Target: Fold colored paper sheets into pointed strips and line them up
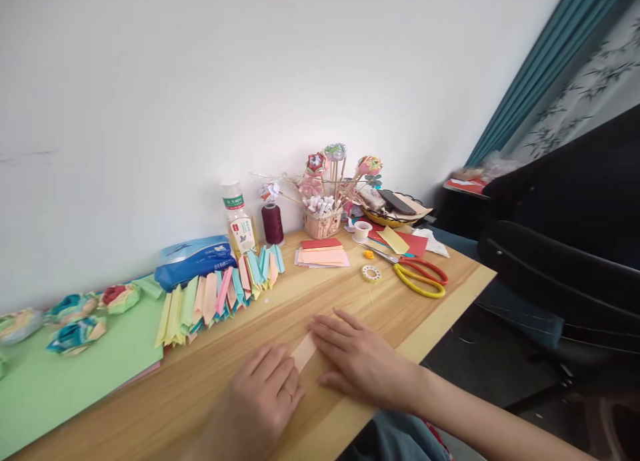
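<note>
A narrow pale pink paper strip (304,352) lies on the wooden table between my two hands. My left hand (265,391) has its fingers bent and pressed together over the strip's near end, which is hidden beneath them. Flat on the strip's far end rests my right hand (356,356), its fingers stretched out and the thumb apart. Beyond my hands stands a row of folded paper pieces (215,294) in several colours. A small stack of pink and red paper strips (323,254) lies farther back. Scissors (417,276) with yellow and red handles are right of a tape roll (371,273).
Paper flowers (70,334) sit on green sheets (100,388) at left. Along the wall are a blue tissue pack (193,261), a bottle (239,221), a dark red thread spool (273,224) and a basket (323,224) with stick flowers. A black chair (540,281) stands right.
</note>
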Tool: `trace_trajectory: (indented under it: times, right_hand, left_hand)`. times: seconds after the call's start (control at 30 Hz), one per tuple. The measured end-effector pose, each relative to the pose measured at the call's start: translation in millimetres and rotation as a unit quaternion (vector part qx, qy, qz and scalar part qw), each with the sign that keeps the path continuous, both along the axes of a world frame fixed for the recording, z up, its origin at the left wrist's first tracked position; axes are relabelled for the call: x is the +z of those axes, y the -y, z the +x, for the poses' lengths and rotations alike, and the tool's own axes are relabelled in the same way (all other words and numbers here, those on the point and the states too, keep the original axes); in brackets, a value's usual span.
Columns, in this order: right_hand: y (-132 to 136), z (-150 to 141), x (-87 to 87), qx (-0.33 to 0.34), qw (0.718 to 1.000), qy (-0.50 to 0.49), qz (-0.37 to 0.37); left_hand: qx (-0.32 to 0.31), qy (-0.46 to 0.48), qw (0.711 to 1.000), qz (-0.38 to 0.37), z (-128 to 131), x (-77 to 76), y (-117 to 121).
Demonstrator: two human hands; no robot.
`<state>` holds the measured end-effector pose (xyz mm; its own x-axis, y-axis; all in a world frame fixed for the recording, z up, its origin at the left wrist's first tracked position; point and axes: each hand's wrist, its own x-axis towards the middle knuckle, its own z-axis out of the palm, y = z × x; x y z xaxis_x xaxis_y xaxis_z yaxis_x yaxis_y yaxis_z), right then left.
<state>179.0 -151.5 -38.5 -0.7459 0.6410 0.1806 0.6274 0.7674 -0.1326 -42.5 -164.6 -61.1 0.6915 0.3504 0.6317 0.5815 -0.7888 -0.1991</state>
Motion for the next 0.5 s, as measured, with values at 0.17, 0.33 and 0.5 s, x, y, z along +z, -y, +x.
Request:
trace_trajectory:
  times: [0.17,0.33,0.5]
  right_hand:
    - [-5.8,-15.5,1.6,0.024,0.992,0.034,0.115]
    - [-13.8,-18.2,7.4,0.068,0.983,0.049,0.165]
    - [-15.2,-19.8,0.3,0.079,0.982,0.049,0.162]
  left_hand:
    - [0.0,-0.045,0.999,-0.001,-4.8,-9.3,-3.7]
    - [-0.003,-0.037,0.999,-0.019,-8.7,-9.1,-6.1]
    - [0.006,-0.011,1.0,-0.026,-4.7,-1.5,-6.8]
